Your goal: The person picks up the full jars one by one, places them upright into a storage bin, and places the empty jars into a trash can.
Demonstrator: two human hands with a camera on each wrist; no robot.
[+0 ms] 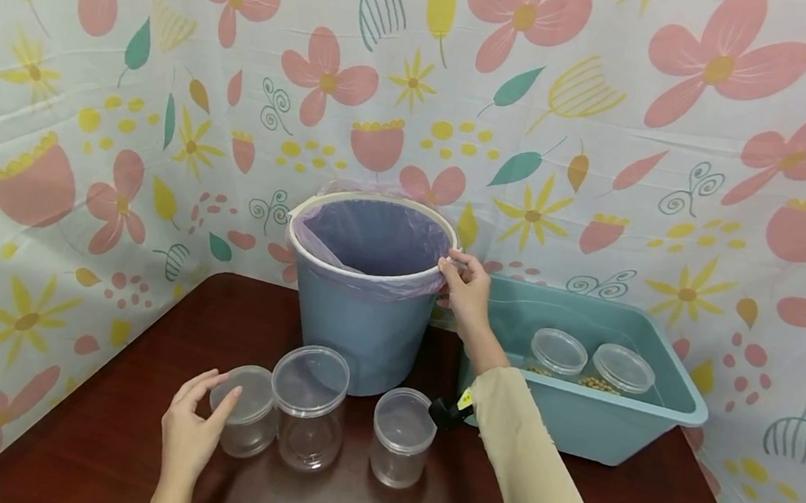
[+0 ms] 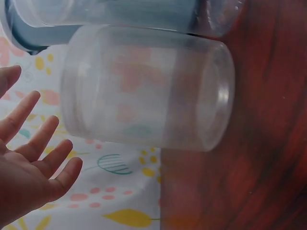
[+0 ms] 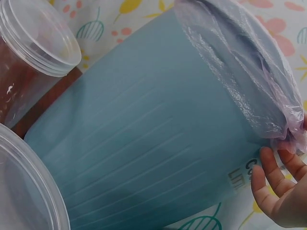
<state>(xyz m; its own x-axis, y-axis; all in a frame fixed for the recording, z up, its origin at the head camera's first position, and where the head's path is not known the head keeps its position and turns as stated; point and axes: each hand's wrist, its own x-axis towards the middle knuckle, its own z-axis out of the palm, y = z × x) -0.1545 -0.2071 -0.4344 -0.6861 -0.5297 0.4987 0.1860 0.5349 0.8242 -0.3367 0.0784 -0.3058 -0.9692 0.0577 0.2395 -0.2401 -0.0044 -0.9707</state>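
Observation:
A blue trash bin [image 1: 358,329] with a white rim ring stands at the back of the table, lined with a thin purple trash bag [image 3: 235,62] folded over its rim. My right hand [image 1: 470,295] pinches the gathered edge of the bag at the rim's right side, its other fingers loosely bent against the bin. Low on the left, my left hand [image 1: 193,426] is spread beside the lid of a short clear plastic jar [image 1: 249,432] and holds nothing. In the left wrist view its fingers [image 2: 43,139] point toward that jar. A taller clear jar [image 1: 310,434] stands right beside it.
Another clear lidded jar [image 1: 399,456] stands before the bin, near my right sleeve [image 1: 528,461]. To the right, a teal basin [image 1: 569,425] holds two lidded jars [image 1: 624,368] with beige bits in them. A floral cloth [image 1: 241,103] hangs behind the dark table [image 1: 136,404].

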